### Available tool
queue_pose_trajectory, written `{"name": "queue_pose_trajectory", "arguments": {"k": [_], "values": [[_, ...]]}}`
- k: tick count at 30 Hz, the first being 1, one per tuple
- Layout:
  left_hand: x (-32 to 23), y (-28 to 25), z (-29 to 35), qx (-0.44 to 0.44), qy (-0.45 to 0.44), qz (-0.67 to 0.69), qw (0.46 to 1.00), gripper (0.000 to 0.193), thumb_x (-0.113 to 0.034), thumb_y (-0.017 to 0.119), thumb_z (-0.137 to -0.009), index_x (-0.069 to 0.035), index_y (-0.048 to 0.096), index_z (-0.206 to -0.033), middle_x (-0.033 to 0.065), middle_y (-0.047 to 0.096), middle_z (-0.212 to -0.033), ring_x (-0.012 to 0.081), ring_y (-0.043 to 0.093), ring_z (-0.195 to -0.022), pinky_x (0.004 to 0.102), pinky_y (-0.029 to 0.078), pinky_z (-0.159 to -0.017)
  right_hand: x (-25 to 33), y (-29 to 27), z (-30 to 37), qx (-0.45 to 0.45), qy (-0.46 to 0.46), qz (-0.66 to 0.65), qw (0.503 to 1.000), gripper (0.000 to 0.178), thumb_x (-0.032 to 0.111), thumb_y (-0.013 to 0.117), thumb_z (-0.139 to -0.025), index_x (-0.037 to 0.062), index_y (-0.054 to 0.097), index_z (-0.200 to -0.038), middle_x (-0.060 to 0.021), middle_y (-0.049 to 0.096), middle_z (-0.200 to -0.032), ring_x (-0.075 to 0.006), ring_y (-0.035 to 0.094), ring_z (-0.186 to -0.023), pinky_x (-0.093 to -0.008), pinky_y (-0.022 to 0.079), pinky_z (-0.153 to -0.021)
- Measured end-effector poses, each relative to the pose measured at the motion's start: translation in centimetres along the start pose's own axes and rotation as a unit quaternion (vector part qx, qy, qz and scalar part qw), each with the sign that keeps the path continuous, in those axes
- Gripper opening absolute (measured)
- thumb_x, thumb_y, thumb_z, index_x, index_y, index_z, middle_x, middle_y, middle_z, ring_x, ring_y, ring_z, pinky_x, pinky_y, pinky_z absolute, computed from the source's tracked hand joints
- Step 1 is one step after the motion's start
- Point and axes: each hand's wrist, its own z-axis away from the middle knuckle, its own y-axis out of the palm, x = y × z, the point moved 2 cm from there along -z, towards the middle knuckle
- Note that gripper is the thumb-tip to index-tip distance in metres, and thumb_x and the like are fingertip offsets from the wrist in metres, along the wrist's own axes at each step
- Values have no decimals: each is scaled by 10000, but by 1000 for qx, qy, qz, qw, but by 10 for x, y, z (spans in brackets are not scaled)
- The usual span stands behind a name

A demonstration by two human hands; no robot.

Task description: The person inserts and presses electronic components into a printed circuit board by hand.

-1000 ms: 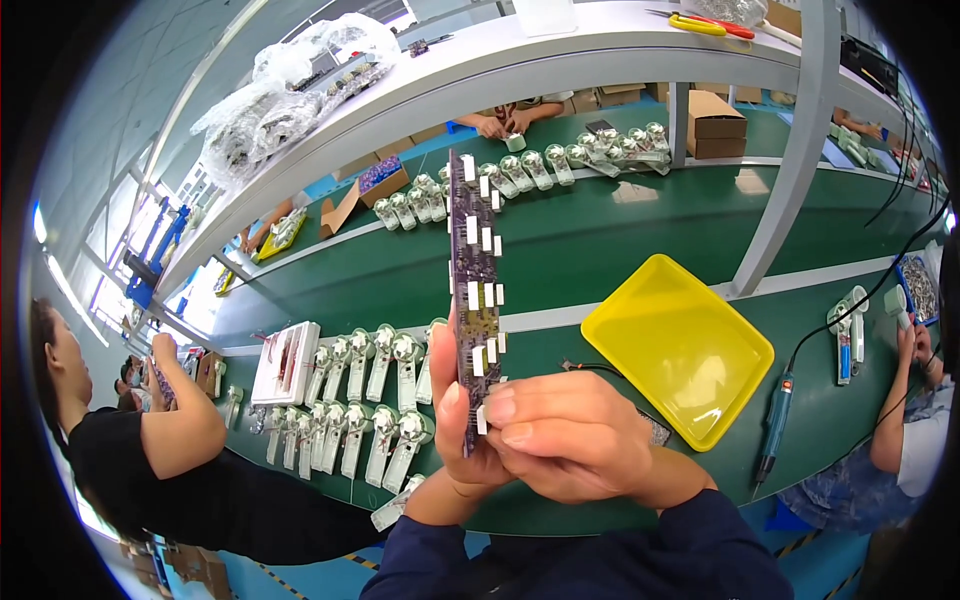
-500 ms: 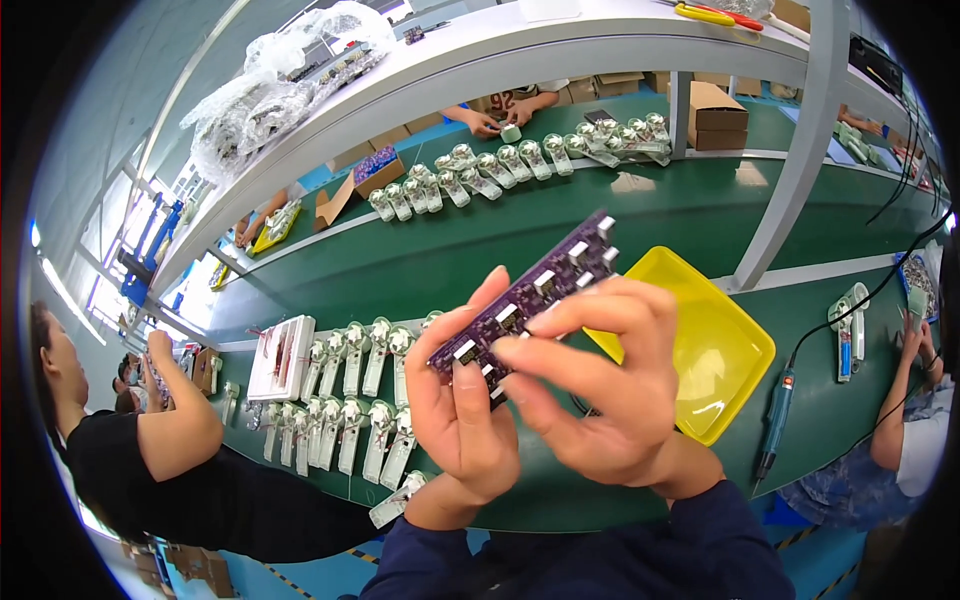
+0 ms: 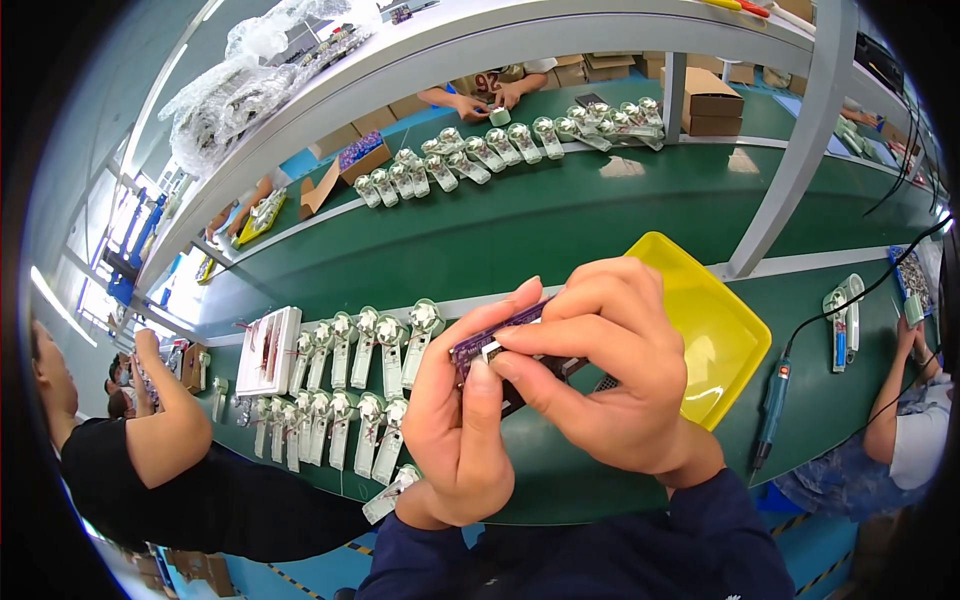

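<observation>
A purple circuit board panel [image 3: 468, 354] with white connectors is held up over the bench between my two hands. My left hand [image 3: 455, 435] grips one end, with its fingers behind and its thumb in front. My right hand [image 3: 615, 375] pinches with thumb and forefinger at a white connector [image 3: 490, 350] on the board. The right fingers hide most of the panel, and whether they touch the connector or the board beside it I cannot tell. Beyond my right hand lies a yellow tray [image 3: 725, 335].
Rows of pale green housings [image 3: 365, 350] with round heads lie left of my hands, beside a white foam tray [image 3: 268, 350]. An electric screwdriver [image 3: 773, 408] lies at the right. A shelf post [image 3: 790, 150] rises beyond the tray. Co-workers sit left, right and opposite.
The board has turned and dropped lower, so its far end with several connectors is now hidden behind my right hand. My right fingers have moved left and up along it.
</observation>
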Motion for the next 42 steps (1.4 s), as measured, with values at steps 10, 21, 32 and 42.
{"name": "queue_pose_trajectory", "arguments": {"k": [10,21,32,42], "values": [[2,-4,-3,15,-15,-133,991,325,-11,406,-1045,135,505,-1318,239,634,-1296,250,662,-1122,328,536,-958,-13,2,6,40,92,-148,984,212,-59,823,-751,-4,743,-940,-92,680,-850,-153,647,-717,-251,498,-584],[27,-12,-36,10,-11,-223,975,283,13,436,-1026,87,572,-1263,209,699,-1144,250,723,-968,333,565,-842,-66,23,-8,102,114,-206,967,143,-44,769,-832,-27,745,-972,-123,725,-860,-161,717,-734,-251,563,-638],[101,-19,-84,2,-53,-232,971,254,-11,440,-1034,45,592,-1230,186,716,-1048,235,720,-875,317,555,-791,-155,57,-16,127,187,-260,939,110,-29,752,-860,-31,739,-969,-115,727,-887,-151,712,-776,-258,583,-689],[157,-16,-108,-6,-101,-216,971,265,37,459,-1005,37,611,-1223,190,716,-1056,254,730,-867,326,567,-763,-207,72,-8,114,215,-253,936,126,-42,756,-848,-21,736,-971,-119,722,-899,-163,713,-787,-264,584,-689]]}}
